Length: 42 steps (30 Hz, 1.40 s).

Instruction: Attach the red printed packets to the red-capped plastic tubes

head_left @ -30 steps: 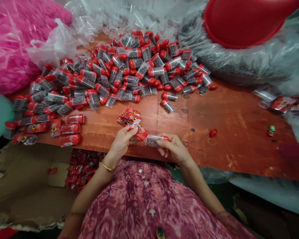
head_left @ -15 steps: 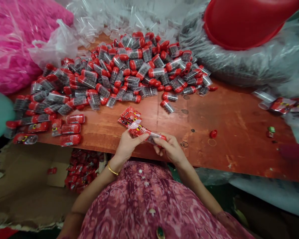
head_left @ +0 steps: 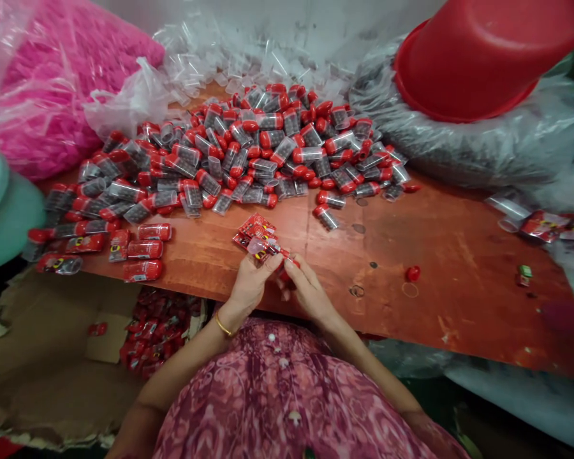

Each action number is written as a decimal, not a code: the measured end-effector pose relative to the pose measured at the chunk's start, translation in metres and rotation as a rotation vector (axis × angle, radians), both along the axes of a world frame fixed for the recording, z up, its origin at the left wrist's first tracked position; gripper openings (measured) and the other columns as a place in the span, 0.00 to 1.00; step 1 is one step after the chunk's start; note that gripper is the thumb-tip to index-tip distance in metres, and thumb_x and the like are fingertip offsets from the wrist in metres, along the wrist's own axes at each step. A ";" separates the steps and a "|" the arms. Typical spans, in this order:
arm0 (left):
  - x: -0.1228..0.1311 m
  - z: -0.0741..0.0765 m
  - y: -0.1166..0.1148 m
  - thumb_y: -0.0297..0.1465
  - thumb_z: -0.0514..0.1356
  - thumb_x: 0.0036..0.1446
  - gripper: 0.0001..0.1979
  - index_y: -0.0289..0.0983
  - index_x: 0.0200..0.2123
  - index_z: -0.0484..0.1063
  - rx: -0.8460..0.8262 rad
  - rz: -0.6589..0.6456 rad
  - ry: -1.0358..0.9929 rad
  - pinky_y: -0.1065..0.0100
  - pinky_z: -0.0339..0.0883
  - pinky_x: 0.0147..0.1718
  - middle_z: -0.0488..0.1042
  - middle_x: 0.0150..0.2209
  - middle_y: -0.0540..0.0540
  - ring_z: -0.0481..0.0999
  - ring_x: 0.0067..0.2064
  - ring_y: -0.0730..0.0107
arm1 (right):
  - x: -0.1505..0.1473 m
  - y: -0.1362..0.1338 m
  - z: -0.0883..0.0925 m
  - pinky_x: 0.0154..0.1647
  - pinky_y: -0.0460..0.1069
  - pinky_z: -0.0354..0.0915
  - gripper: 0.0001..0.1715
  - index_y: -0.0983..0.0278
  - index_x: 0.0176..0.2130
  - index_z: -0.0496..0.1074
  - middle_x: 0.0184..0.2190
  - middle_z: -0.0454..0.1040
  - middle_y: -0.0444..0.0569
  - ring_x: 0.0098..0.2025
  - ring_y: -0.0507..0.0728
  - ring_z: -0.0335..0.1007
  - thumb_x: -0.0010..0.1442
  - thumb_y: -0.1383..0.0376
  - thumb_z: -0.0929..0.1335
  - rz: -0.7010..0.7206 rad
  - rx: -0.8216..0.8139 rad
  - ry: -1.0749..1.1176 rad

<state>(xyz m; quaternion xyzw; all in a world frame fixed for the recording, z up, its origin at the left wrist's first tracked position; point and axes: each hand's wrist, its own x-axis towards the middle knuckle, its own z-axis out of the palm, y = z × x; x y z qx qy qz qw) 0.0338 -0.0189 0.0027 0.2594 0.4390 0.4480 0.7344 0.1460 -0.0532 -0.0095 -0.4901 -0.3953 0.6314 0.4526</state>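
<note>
My left hand [head_left: 249, 280] is closed, thumb and fingers pinching a red printed plastic sleeve [head_left: 266, 252] with a clear end. Fingertips of my right hand [head_left: 310, 288] press on a red-capped tube at the near end of that sleeve; the fingers hide most of the tube, and how far it sits inside I cannot tell. Just beyond my left fingers lies a small stack of flat red sleeves [head_left: 254, 226] on the table. Farther off is a big heap of clear tubes with red caps [head_left: 268, 146]. Several red-wrapped tubes [head_left: 144, 249] lie to the left.
The wooden table [head_left: 440, 229] carries a loose red cap [head_left: 412, 273] at right. A red bucket [head_left: 463, 70] rests on a filled clear bag [head_left: 459, 146]. A pink-filled bag [head_left: 67, 89] and green tub [head_left: 9, 204] stand left. Below is a cardboard box [head_left: 43, 370].
My right hand has moved left, closer to my left hand, and the tube now shows less between them. The view has tilted up slightly.
</note>
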 end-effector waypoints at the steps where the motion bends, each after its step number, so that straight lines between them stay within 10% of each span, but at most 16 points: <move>1: -0.001 0.001 0.002 0.41 0.70 0.34 0.21 0.34 0.29 0.71 -0.009 -0.023 -0.011 0.73 0.61 0.16 0.73 0.21 0.52 0.66 0.17 0.78 | 0.001 0.001 0.002 0.17 0.42 0.59 0.23 0.61 0.33 0.61 0.21 0.65 0.38 0.17 0.46 0.59 0.55 0.44 0.63 0.024 -0.016 0.037; 28: -0.038 -0.015 -0.009 0.43 0.70 0.34 0.25 0.32 0.33 0.72 -0.036 0.015 0.027 0.72 0.68 0.30 0.74 0.30 0.49 0.72 0.27 0.77 | -0.013 0.011 -0.020 0.30 0.46 0.69 0.14 0.60 0.45 0.75 0.31 0.78 0.48 0.29 0.53 0.72 0.57 0.66 0.68 -0.053 0.769 -0.706; 32: -0.082 -0.011 -0.009 0.42 0.63 0.46 0.18 0.33 0.35 0.70 0.065 0.050 0.504 0.70 0.67 0.27 0.74 0.30 0.47 0.73 0.24 0.73 | -0.028 0.017 -0.024 0.31 0.47 0.71 0.20 0.62 0.52 0.69 0.30 0.78 0.48 0.28 0.53 0.73 0.60 0.62 0.65 0.060 0.797 -0.766; 37: -0.138 0.007 -0.009 0.39 0.55 0.54 0.18 0.33 0.43 0.70 0.085 -0.084 1.633 0.61 0.66 0.31 0.75 0.29 0.40 0.76 0.32 0.54 | -0.024 0.013 -0.027 0.29 0.47 0.72 0.16 0.64 0.45 0.74 0.32 0.80 0.50 0.28 0.54 0.76 0.61 0.61 0.64 0.117 0.746 -0.793; 42: -0.161 0.015 0.001 0.46 0.54 0.54 0.34 0.29 0.57 0.60 0.233 0.085 2.012 0.47 0.61 0.44 0.70 0.48 0.25 0.70 0.50 0.39 | -0.016 0.002 -0.030 0.33 0.47 0.73 0.14 0.64 0.41 0.75 0.35 0.80 0.51 0.33 0.56 0.78 0.62 0.63 0.63 0.164 0.737 -0.818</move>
